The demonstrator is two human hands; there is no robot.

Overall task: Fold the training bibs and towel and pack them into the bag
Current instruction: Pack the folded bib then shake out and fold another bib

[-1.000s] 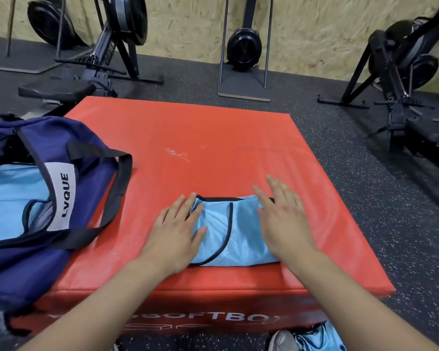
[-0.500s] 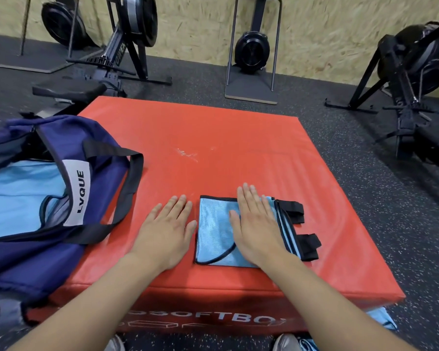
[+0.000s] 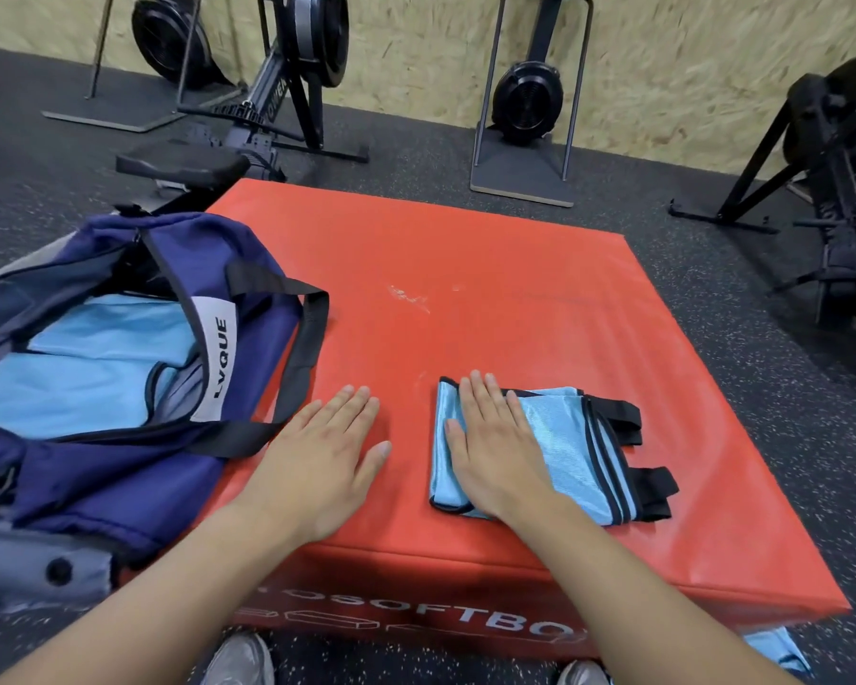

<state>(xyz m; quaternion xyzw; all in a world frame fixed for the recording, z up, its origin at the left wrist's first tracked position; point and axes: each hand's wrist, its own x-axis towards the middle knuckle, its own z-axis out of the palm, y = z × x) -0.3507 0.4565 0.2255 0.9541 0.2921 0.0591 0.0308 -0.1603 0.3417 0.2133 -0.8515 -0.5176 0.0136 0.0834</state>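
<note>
Single head-worn view, angled forward and down from close above the near edge of the red soft box [image 3: 515,299]; wide-angle, reaching across dark floor [image 3: 786,398] to the far wall [image 3: 416,51].

The right hand [image 3: 497,457] hides the bib's [image 3: 562,447] middle; the bag [image 3: 119,477] runs off the left edge.
</note>
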